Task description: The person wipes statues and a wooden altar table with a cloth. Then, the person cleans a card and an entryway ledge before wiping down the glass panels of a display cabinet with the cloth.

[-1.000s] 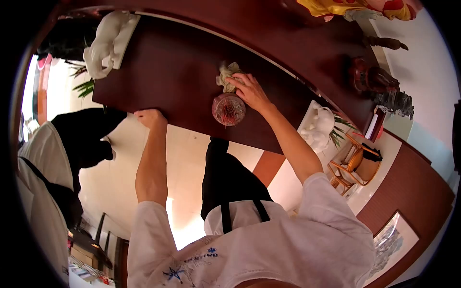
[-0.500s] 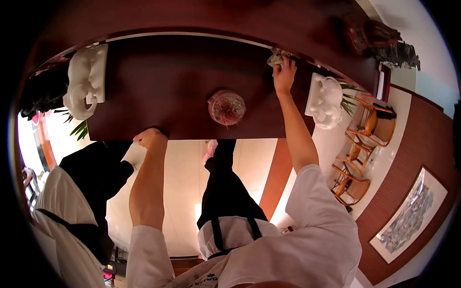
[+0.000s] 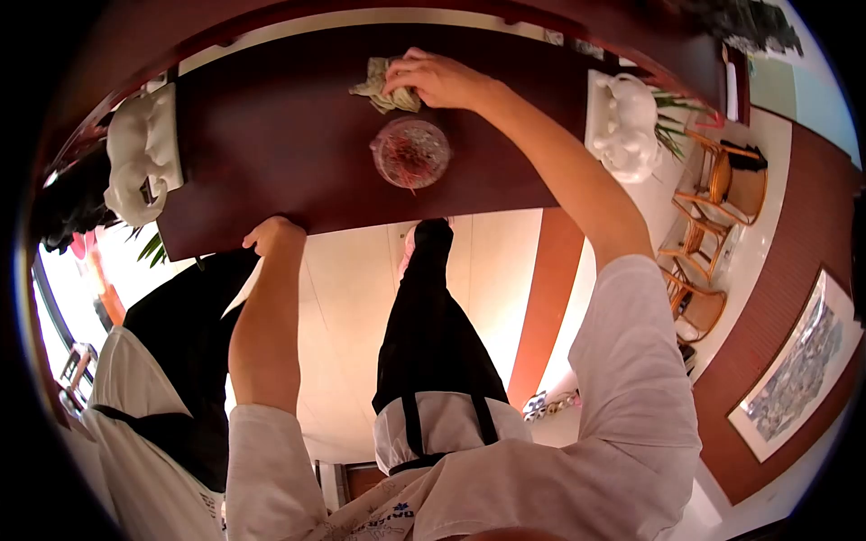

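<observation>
Left figurine (image 3: 137,149): a white elephant shape, well to the left of the bowl (image 3: 412,151), at the end of the dark surface (image 3: 271,117).
Left hand (image 3: 280,236): curled at the surface's near edge, left of the bowl; its fingers are partly hidden, so I cannot tell whether it grips or only rests.
Cloth (image 3: 375,89): pale and crumpled on the surface, just beyond the bowl and slightly left; whether they touch is unclear.
Bowl: round, with thin reddish bits inside.
Right hand (image 3: 435,79): grasping the cloth from above, fingers bent, just beyond the bowl.
Right figurine (image 3: 627,126): white, well right of the bowl.
Wiping: apparently the step in hand, behind the bowl.
Next stroke: probably calls for steering the cloth around the bowl without knocking it.
</observation>
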`<state>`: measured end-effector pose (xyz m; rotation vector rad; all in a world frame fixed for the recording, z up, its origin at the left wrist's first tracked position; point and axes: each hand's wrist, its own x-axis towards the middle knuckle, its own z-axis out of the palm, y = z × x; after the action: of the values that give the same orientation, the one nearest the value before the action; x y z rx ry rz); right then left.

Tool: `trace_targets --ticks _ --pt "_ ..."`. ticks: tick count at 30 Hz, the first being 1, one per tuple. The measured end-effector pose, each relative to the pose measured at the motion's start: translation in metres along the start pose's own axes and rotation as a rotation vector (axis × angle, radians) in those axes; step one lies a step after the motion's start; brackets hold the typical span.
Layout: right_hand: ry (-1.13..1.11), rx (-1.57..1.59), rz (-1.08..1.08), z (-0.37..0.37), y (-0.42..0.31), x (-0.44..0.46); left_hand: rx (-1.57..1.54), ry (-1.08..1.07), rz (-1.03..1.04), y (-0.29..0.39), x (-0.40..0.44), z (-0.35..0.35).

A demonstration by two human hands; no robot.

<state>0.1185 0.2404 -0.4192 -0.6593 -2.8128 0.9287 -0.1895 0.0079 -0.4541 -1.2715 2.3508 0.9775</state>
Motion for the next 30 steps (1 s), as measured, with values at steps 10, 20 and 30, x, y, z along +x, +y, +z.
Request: trace_targets --ticks 10,20,30 --pt "0.291 0.053 0.562 0.105 -0.116 -0.203 0.007 0.035 0.006 -0.011 0.031 0.021" --pt "0.906 -0.312 0.834 0.040 0.043 -0.173 1.947 -0.112 0.650 -0.006 0.042 0.025" --pt "0.522 -0.175 0.799 0.075 -0.093 -0.270 2.657 -0.077 1.076 -0.003 0.047 0.026"
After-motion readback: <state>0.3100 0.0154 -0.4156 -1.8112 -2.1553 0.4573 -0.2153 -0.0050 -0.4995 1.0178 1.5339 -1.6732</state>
